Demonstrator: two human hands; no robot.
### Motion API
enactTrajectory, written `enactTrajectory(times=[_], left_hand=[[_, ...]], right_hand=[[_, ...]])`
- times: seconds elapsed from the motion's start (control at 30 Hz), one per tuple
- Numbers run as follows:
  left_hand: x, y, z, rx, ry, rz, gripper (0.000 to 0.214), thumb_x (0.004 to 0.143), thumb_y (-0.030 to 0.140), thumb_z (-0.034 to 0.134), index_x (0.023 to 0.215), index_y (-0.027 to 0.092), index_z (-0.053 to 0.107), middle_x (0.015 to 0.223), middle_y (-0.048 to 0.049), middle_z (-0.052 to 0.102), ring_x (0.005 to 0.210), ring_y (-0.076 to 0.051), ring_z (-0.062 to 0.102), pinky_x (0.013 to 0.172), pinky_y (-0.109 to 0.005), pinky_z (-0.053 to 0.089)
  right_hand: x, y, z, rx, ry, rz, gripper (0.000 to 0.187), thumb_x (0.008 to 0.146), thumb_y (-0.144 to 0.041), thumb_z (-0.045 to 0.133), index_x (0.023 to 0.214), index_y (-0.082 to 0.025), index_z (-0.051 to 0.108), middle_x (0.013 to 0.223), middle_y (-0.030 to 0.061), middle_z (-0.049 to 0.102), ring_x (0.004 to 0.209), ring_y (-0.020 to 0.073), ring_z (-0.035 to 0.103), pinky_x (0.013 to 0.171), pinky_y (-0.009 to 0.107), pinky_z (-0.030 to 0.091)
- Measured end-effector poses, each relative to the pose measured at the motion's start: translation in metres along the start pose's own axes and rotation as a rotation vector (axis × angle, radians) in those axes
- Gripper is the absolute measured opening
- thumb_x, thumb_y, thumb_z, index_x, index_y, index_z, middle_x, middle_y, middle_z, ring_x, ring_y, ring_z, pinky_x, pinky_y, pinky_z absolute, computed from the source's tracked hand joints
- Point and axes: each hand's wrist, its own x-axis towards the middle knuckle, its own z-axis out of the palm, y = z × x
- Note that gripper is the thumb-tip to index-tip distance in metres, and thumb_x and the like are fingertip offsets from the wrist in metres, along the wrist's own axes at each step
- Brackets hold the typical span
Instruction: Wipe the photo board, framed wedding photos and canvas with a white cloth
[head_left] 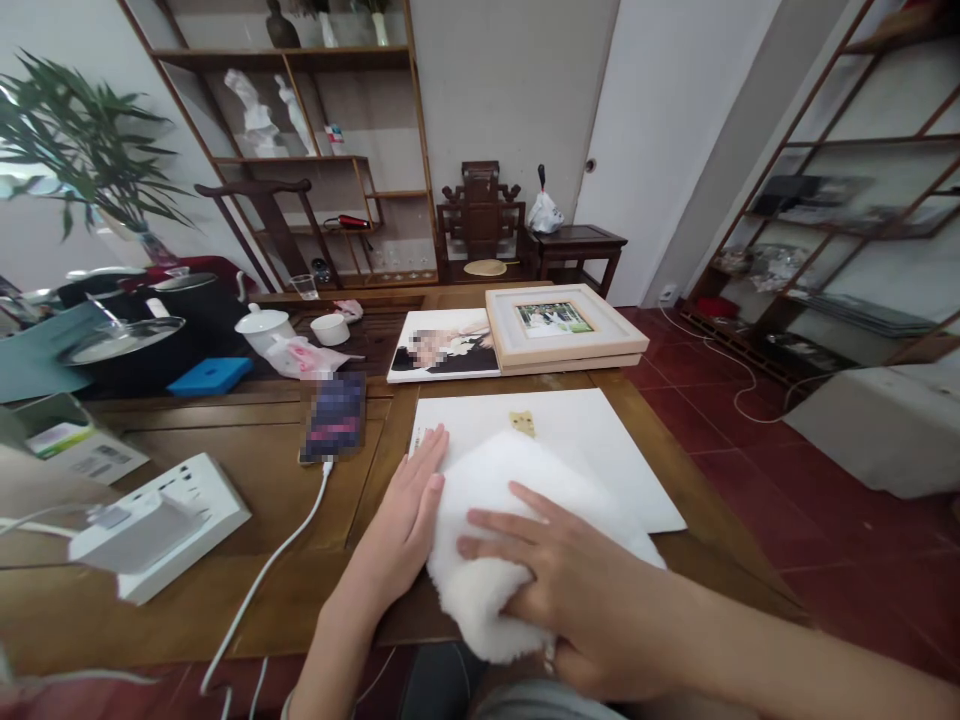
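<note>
The left hand [405, 515], fingers extended, best steadies the board [611, 465] at its edge; the right hand [559, 575], fingers spread, should press the cloth [499, 470] lightly.

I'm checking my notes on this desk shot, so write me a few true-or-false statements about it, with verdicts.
1. The right hand is on a fluffy white cloth. True.
2. The left hand is on the saucepan. False: it is at the left edge of the white board.
3. The framed photo stands on the floor. False: it lies on the wooden table, right of an unframed photo print.
4. A white cable is plugged into the phone. True.
5. The power strip is to the right of both hands. False: it is to their left.
</note>
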Motion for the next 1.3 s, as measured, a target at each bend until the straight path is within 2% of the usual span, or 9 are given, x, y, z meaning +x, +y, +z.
enactTrajectory(times=[0.07,0.17,0.3,0.43,0.57,0.77,0.93,1.17,1.3], left_hand=[[0.001,-0.001,0.002,0.067,-0.053,-0.002,0.050,0.098,0.036,0.019,0.142,0.017,0.033,0.149,-0.0065,0.034,0.140,-0.018,0.024,0.115,-0.044,0.018],[0.002,-0.002,0.004,0.158,-0.077,0.009,0.048,0.097,0.033,0.023,0.139,0.015,0.039,0.147,-0.0084,0.036,0.139,-0.019,0.026,0.114,-0.046,0.019],[0.003,-0.002,0.005,0.221,-0.051,0.048,0.043,0.096,0.026,0.029,0.135,0.016,0.043,0.145,-0.0092,0.040,0.138,-0.020,0.029,0.113,-0.047,0.023],[0.004,-0.001,0.005,0.235,-0.045,0.062,0.042,0.095,0.023,0.031,0.134,0.017,0.045,0.144,-0.0099,0.041,0.136,-0.021,0.032,0.112,-0.048,0.024],[0.004,-0.002,0.005,0.237,-0.044,0.057,0.042,0.095,0.023,0.031,0.134,0.017,0.045,0.145,-0.0098,0.041,0.137,-0.021,0.032,0.113,-0.047,0.023],[0.004,-0.002,0.005,0.222,-0.035,0.045,0.043,0.095,0.025,0.032,0.135,0.017,0.043,0.144,-0.0100,0.042,0.136,-0.023,0.033,0.112,-0.048,0.024],[0.003,-0.003,0.006,0.213,-0.018,0.064,0.043,0.094,0.024,0.032,0.134,0.016,0.045,0.144,-0.0101,0.042,0.136,-0.021,0.033,0.113,-0.046,0.024],[0.003,-0.004,0.006,0.218,-0.031,0.049,0.042,0.094,0.023,0.031,0.133,0.017,0.045,0.145,-0.0096,0.041,0.136,-0.020,0.032,0.113,-0.047,0.023],[0.003,-0.004,0.007,0.218,-0.027,0.045,0.042,0.094,0.022,0.031,0.133,0.016,0.045,0.144,-0.0099,0.041,0.136,-0.020,0.032,0.113,-0.047,0.022]], right_hand=[[-0.009,0.002,-0.003,0.033,0.037,0.104,0.038,0.077,-0.022,0.055,0.114,-0.020,0.061,0.141,0.0058,0.046,0.135,0.0195,0.027,0.114,0.042,0.005],[-0.014,0.019,-0.007,0.011,0.105,0.298,0.024,0.082,-0.022,0.052,0.102,-0.018,0.066,0.138,0.0107,0.049,0.133,0.0208,0.034,0.113,0.040,0.012],[0.002,0.051,-0.015,-0.058,0.204,0.410,0.033,0.093,-0.034,0.042,0.110,-0.016,0.063,0.130,0.0138,0.055,0.125,0.0271,0.043,0.107,0.044,0.025],[0.041,0.075,-0.026,-0.078,0.208,0.387,0.039,0.095,-0.041,0.036,0.101,-0.015,0.064,0.105,0.0127,0.067,0.103,0.0296,0.057,0.093,0.042,0.037],[0.084,0.091,-0.031,-0.077,0.182,0.330,0.041,0.095,-0.043,0.033,0.096,-0.016,0.063,0.102,0.0124,0.068,0.094,0.0291,0.059,0.081,0.037,0.041],[0.114,0.087,-0.027,-0.095,0.138,0.210,0.029,0.094,-0.036,0.043,0.094,-0.018,0.065,0.105,0.0082,0.067,0.097,0.0252,0.058,0.088,0.035,0.035],[0.088,0.089,-0.027,-0.109,0.161,0.301,0.031,0.094,-0.034,0.040,0.102,-0.016,0.064,0.106,0.0130,0.066,0.099,0.0285,0.057,0.086,0.037,0.037],[0.016,0.120,-0.034,-0.068,0.228,0.506,0.042,0.095,-0.046,0.032,0.110,-0.018,0.060,0.113,0.0109,0.064,0.105,0.0288,0.056,0.088,0.037,0.040],[-0.020,0.131,-0.031,-0.085,0.281,0.627,0.048,0.093,-0.052,0.031,0.114,-0.019,0.060,0.120,0.0127,0.061,0.111,0.0330,0.053,0.092,0.043,0.040]])
